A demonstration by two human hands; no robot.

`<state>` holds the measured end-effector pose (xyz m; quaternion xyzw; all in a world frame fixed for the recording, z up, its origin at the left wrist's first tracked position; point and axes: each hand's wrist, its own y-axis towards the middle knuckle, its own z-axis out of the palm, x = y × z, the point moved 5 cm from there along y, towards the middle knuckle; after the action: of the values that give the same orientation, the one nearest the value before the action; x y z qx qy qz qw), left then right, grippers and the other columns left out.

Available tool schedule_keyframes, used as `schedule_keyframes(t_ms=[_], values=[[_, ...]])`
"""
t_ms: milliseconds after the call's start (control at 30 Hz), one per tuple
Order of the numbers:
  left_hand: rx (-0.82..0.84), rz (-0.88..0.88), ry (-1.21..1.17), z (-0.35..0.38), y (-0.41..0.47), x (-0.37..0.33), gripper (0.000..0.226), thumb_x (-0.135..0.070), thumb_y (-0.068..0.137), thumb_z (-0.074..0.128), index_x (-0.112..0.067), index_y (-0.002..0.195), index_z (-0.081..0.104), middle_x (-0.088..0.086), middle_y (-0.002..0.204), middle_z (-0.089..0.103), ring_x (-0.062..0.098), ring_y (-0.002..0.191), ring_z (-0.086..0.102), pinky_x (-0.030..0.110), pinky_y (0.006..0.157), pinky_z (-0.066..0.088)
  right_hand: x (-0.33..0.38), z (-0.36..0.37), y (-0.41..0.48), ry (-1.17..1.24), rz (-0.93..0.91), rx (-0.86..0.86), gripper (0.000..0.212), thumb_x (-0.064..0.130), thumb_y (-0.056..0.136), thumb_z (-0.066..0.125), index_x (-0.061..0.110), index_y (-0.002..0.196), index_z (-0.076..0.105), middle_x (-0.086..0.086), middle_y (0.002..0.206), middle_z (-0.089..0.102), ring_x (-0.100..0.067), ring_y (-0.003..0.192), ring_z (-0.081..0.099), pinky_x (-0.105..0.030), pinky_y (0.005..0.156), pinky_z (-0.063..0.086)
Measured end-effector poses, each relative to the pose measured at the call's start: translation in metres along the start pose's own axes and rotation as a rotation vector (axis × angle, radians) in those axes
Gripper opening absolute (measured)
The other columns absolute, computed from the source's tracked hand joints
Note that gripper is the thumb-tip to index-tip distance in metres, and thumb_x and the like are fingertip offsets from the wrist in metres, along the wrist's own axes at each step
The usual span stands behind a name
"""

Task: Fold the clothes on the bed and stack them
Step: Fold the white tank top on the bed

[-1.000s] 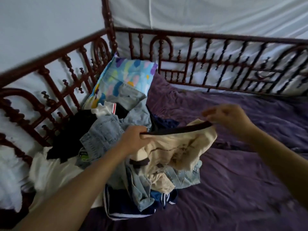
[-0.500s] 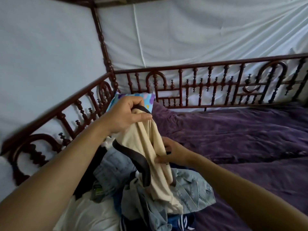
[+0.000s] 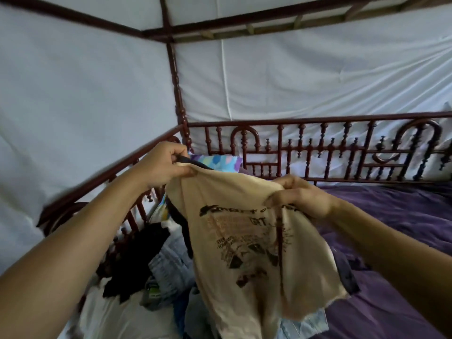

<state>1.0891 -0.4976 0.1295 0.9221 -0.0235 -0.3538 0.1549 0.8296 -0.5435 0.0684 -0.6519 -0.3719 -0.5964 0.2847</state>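
Cream cotton fills my head view: the printed T-shirt (image 3: 244,253) hangs in the air above the heap of unfolded clothes (image 3: 168,270), its top edge stretched between my hands. My left hand (image 3: 161,165) pinches the dark-trimmed collar end, fingers curled tight. My right hand (image 3: 300,196) bunches the other corner in a closed grip. I judge this to be the shaking-out step before folding. Next, I need the open purple bedspread (image 3: 391,216) to lay the shirt flat on.
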Motion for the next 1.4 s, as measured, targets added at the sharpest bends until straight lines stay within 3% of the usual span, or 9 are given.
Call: schedule_keyframes(t_ms=[133,333,500,633,733,800,900,1133,1400], values=[[0.006,0.077,0.0,-0.002,0.018,-0.019,0.028,-0.009,0.072,0.081,-0.004,0.066,0.054,0.01,0.062,0.05,0.015,0.058,0.041,0.026,0.057,0.031,0.001,-0.029,-0.019,-0.067,0.135,-0.162,0.035,0.024,0.077,0.076,0.013,0.107,0.063,-0.012,0.104,0.069,-0.028,0.09,0.067,-0.04,0.078,0.056],[0.138,0.193,0.234,0.03,0.034,-0.04,0.032,-0.001,0.075,0.073,-0.011,0.064,0.045,-0.003,0.057,0.041,0.004,0.052,0.037,0.022,0.051,0.03,0.028,-0.082,-0.063,-1.038,0.175,-0.481,0.023,0.042,0.078,0.075,0.024,0.073,0.061,0.006,0.072,0.062,-0.009,0.066,0.059,-0.023,0.058,0.045],[-0.041,0.292,0.262,0.039,0.059,-0.048,0.04,0.017,0.066,0.05,-0.022,0.064,0.041,-0.001,0.059,0.045,0.017,0.061,0.046,0.031,0.054,0.032,0.056,-0.089,-0.094,-0.726,0.068,-0.557,0.03,0.039,0.073,0.076,0.011,0.076,0.065,0.001,0.068,0.06,-0.002,0.058,0.055,-0.014,0.051,0.042],[-0.144,0.319,0.126,0.064,0.071,-0.075,0.039,0.012,0.074,0.05,-0.014,0.104,0.052,0.005,0.083,0.062,0.019,0.077,0.057,0.035,0.066,0.045,0.059,-0.1,-0.118,-0.577,0.005,-0.633,0.031,0.043,0.072,0.071,0.013,0.082,0.069,-0.005,0.076,0.067,-0.016,0.068,0.066,-0.032,0.063,0.054],[-0.014,0.313,0.066,0.091,0.077,-0.089,0.035,-0.022,0.082,0.059,-0.015,0.115,0.053,0.0,0.069,0.059,0.018,0.064,0.055,0.028,0.06,0.039,0.048,-0.124,-0.148,-0.739,0.021,-0.741,0.014,0.035,0.083,0.07,0.022,0.085,0.072,0.0,0.083,0.069,-0.015,0.075,0.066,-0.031,0.069,0.052],[0.158,0.262,0.126,0.116,0.082,-0.093,0.052,-0.047,0.075,0.075,-0.024,0.117,0.055,-0.002,0.091,0.064,0.018,0.086,0.063,0.029,0.073,0.046,0.033,-0.139,-0.173,-0.791,0.057,-0.786,0.009,0.033,0.085,0.068,0.027,0.078,0.07,0.009,0.079,0.066,-0.004,0.069,0.059,-0.023,0.065,0.045],[0.393,0.301,0.554,0.173,0.097,-0.096,0.045,-0.061,0.064,0.076,-0.025,0.087,0.059,-0.011,0.085,0.06,0.017,0.085,0.061,0.027,0.068,0.046,-0.004,-0.155,-0.209,-0.768,0.139,-0.797,0.012,0.035,0.085,0.067,0.026,0.076,0.066,0.008,0.076,0.063,0.001,0.068,0.053,-0.024,0.065,0.041],[0.421,0.227,0.498,0.325,0.163,-0.092,0.036,-0.027,0.081,0.072,-0.018,0.049,0.061,0.006,0.057,0.06,0.024,0.059,0.057,0.034,0.057,0.043,-0.093,-0.18,-0.298,-0.624,0.268,-0.902,0.013,0.024,0.092,0.063,0.019,0.081,0.06,0.012,0.074,0.058,0.003,0.068,0.048,-0.022,0.067,0.043],[0.458,0.11,0.187,0.564,0.183,-0.185,0.028,0.005,0.086,0.052,-0.012,0.08,0.074,0.006,0.08,0.065,0.014,0.065,0.055,0.026,0.054,0.042,-0.221,-0.277,-0.454,-0.508,0.55,-1.137,0.018,0.032,0.092,0.06,0.033,0.076,0.051,0.011,0.072,0.059,-0.001,0.065,0.049,-0.023,0.065,0.041]])
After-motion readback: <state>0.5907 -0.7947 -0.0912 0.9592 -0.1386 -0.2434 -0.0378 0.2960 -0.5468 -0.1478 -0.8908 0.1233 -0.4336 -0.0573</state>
